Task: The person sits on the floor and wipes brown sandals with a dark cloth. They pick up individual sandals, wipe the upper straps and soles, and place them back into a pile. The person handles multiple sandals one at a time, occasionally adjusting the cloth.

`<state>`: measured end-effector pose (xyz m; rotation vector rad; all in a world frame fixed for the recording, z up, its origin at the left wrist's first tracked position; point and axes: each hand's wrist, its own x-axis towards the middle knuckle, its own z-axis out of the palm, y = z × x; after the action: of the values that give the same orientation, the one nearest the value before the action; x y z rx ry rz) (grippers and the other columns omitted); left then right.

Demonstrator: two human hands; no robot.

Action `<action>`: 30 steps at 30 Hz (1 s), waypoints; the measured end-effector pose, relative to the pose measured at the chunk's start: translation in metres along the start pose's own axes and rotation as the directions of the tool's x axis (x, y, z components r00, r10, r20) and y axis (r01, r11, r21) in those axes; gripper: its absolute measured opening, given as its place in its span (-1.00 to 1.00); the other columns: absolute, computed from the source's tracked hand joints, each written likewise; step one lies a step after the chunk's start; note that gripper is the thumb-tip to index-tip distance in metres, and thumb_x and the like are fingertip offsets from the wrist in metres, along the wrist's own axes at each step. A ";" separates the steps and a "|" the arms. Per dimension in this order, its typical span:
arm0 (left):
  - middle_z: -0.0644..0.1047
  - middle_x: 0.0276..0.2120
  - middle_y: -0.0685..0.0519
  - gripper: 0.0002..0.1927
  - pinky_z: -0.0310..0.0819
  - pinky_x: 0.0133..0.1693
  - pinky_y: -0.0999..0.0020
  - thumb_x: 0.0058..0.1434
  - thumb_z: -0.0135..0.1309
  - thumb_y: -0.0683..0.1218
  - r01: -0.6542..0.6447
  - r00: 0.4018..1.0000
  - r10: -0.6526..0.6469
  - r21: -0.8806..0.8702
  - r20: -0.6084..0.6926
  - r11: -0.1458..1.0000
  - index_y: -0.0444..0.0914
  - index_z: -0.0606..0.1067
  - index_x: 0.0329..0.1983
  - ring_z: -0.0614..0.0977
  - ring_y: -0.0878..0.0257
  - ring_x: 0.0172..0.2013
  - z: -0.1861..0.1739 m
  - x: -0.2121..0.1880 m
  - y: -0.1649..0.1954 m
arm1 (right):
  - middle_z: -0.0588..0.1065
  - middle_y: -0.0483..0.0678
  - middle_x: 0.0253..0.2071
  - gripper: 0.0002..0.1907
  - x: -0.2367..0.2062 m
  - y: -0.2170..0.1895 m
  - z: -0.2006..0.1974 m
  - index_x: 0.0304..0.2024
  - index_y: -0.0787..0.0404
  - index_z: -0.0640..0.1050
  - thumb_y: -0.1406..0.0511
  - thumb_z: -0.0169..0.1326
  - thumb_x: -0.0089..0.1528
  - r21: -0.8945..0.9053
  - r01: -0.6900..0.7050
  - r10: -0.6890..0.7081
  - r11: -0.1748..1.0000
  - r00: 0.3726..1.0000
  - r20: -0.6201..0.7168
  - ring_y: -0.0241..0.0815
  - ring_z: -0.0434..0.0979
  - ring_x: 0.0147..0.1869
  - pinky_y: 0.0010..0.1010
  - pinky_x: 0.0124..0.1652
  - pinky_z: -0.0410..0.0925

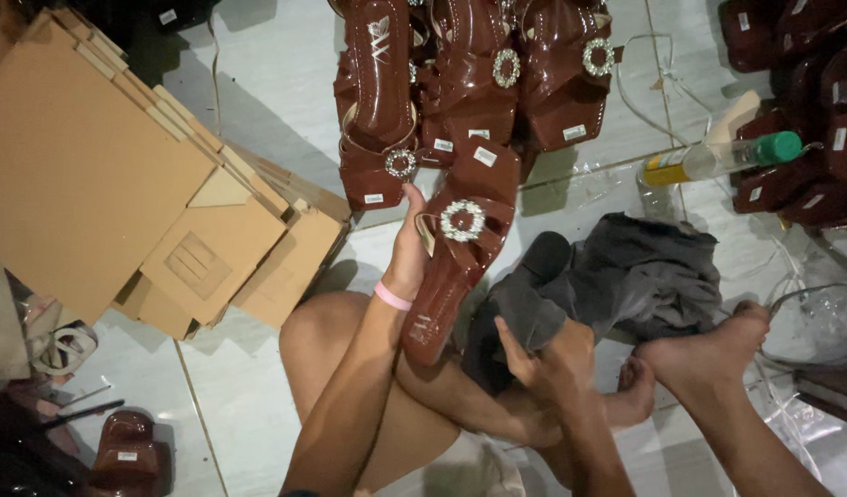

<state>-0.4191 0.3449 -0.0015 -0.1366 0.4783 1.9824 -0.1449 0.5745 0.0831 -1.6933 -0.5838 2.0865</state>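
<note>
My left hand (409,247) grips a glossy maroon sandal (457,253) with a round rhinestone buckle, holding it tilted over my crossed legs. A pink band circles that wrist. My right hand (545,354) clutches a dark grey cloth (617,276) that lies bunched on the tiled floor beside my bare feet. The cloth sits just to the right of the sandal's heel end.
Several matching maroon sandals (469,74) lie in a row ahead. Flattened cardboard boxes (138,184) are stacked at left. A clear bottle with a green cap (718,158) lies at right, near more dark shoes (801,110) and plastic wrap (810,313). Another sandal (129,451) sits bottom left.
</note>
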 end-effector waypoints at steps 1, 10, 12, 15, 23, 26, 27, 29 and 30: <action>0.51 0.15 -0.11 -0.21 0.42 0.20 0.16 0.52 -0.36 0.38 0.013 0.999 -0.013 0.009 0.029 1.000 -0.37 0.34 0.37 0.56 0.10 0.12 0.002 -0.002 -0.001 | 0.50 -0.09 0.30 -0.24 0.001 0.000 -0.001 0.23 0.16 0.48 -0.08 -0.27 0.13 0.006 0.000 0.001 1.000 1.000 -0.005 -0.15 0.44 0.37 -0.27 0.35 0.21; 0.49 0.23 -0.01 -0.20 0.36 0.25 0.26 0.45 -0.39 0.36 -0.005 0.999 0.013 0.185 -0.039 0.983 -0.34 0.31 0.41 0.52 0.21 0.17 0.008 -0.008 0.001 | 0.50 -0.06 0.29 -0.28 -0.001 0.002 0.003 0.19 0.18 0.49 -0.04 -0.29 0.15 0.040 0.035 -0.034 0.999 0.999 -0.025 -0.12 0.46 0.36 -0.20 0.35 0.23; 0.49 0.21 -0.04 -0.19 0.37 0.24 0.24 0.49 -0.39 0.37 0.003 1.000 0.000 0.155 -0.017 0.988 -0.37 0.31 0.41 0.52 0.19 0.16 0.008 -0.009 0.002 | 0.49 -0.05 0.30 -0.29 -0.003 0.002 0.005 0.20 0.18 0.48 -0.04 -0.29 0.16 0.021 0.060 -0.060 0.998 0.998 -0.014 -0.12 0.44 0.37 -0.19 0.37 0.21; 0.48 0.21 -0.04 -0.19 0.37 0.23 0.23 0.50 -0.39 0.37 0.011 1.000 -0.010 0.134 -0.007 0.991 -0.37 0.31 0.42 0.51 0.17 0.16 0.009 -0.009 0.001 | 0.47 -0.04 0.32 -0.29 -0.005 0.001 0.006 0.21 0.19 0.47 -0.04 -0.29 0.18 -0.016 0.084 -0.083 0.996 0.995 0.048 -0.12 0.41 0.39 -0.21 0.40 0.20; 0.50 0.19 -0.02 -0.20 0.39 0.21 0.25 0.46 -0.36 0.37 0.024 0.999 -0.019 0.159 -0.032 0.987 -0.34 0.32 0.40 0.53 0.19 0.14 0.008 -0.010 0.000 | 0.49 -0.05 0.28 -0.29 -0.005 -0.001 0.008 0.19 0.18 0.49 -0.04 -0.29 0.15 0.006 0.045 -0.045 0.999 0.998 0.042 -0.11 0.44 0.36 -0.22 0.35 0.23; 0.51 0.17 -0.04 -0.20 0.40 0.19 0.24 0.48 -0.36 0.38 0.026 0.999 -0.022 0.149 -0.025 0.989 -0.36 0.33 0.40 0.54 0.18 0.12 0.007 -0.010 0.000 | 0.50 -0.05 0.28 -0.29 -0.004 -0.001 0.007 0.19 0.17 0.49 -0.04 -0.29 0.15 0.012 0.041 -0.041 0.999 0.998 0.044 -0.12 0.45 0.35 -0.23 0.35 0.24; 0.51 0.16 -0.04 -0.20 0.41 0.18 0.24 0.49 -0.35 0.38 0.023 1.000 -0.021 0.146 -0.013 0.989 -0.36 0.33 0.39 0.54 0.18 0.11 0.007 -0.010 -0.001 | 0.50 -0.06 0.28 -0.30 -0.003 -0.001 0.007 0.19 0.17 0.49 -0.04 -0.29 0.15 0.016 0.040 -0.041 0.999 0.998 0.044 -0.12 0.45 0.35 -0.23 0.35 0.24; 0.51 0.15 -0.04 -0.21 0.41 0.18 0.25 0.48 -0.34 0.38 0.030 0.999 -0.026 0.155 -0.029 0.987 -0.36 0.34 0.38 0.54 0.19 0.10 0.007 -0.010 -0.001 | 0.50 -0.06 0.27 -0.30 -0.003 -0.001 0.007 0.19 0.17 0.49 -0.04 -0.28 0.15 0.019 0.037 -0.038 0.999 0.998 0.044 -0.13 0.45 0.35 -0.24 0.34 0.24; 0.52 0.15 -0.04 -0.20 0.41 0.18 0.25 0.47 -0.34 0.38 0.041 0.998 -0.032 0.167 -0.058 0.985 -0.37 0.34 0.36 0.54 0.19 0.10 0.007 -0.009 -0.002 | 0.50 -0.06 0.27 -0.30 -0.002 0.000 0.006 0.18 0.17 0.49 -0.04 -0.28 0.15 0.019 0.035 -0.036 0.999 0.998 0.045 -0.13 0.45 0.35 -0.24 0.34 0.24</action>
<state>-0.4126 0.3404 0.0075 -0.0934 0.6715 1.8972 -0.1504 0.5731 0.0864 -1.6183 -0.6026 2.1037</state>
